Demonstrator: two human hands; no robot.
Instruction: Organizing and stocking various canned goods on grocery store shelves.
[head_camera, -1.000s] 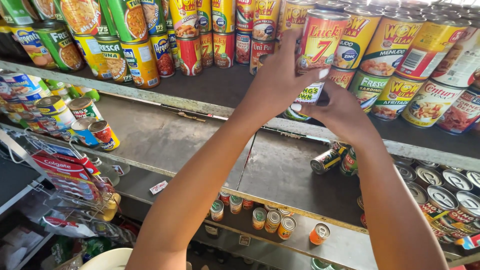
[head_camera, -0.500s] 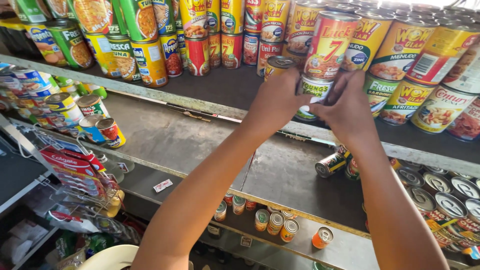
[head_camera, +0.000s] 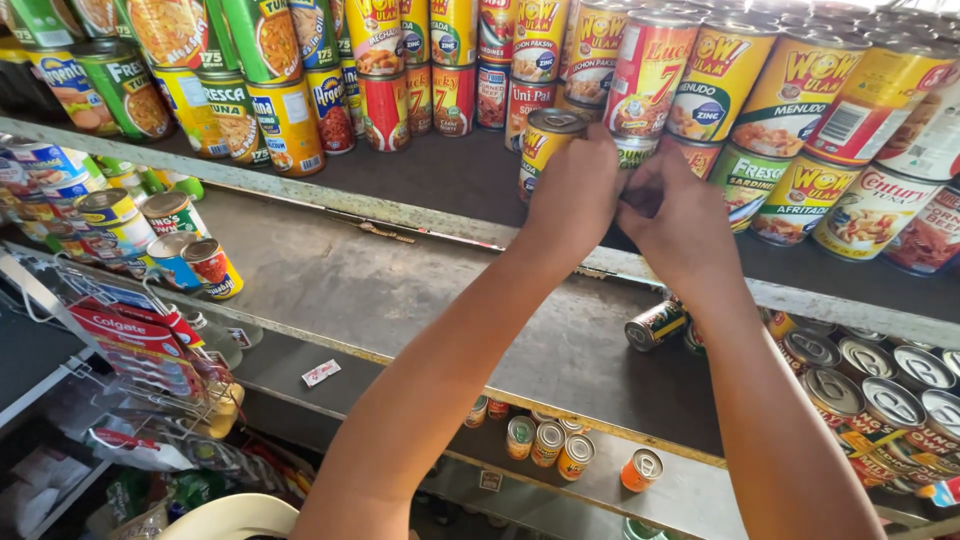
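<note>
Yellow can (head_camera: 548, 143): it stands on the upper shelf (head_camera: 440, 190), at the front, beside the stacked cans (head_camera: 650, 75).
Left hand (head_camera: 575, 200): the fingers are wrapped around this can's right side.
Right hand (head_camera: 680, 215): it is curled at the base of the stack, touching the left hand; I cannot tell what it pinches.
Progress: the upper rows look mostly filled; the middle shelf (head_camera: 400, 290) has much bare space, and one can lies on its side (head_camera: 655, 325), so I judge that arranging is left.
</note>
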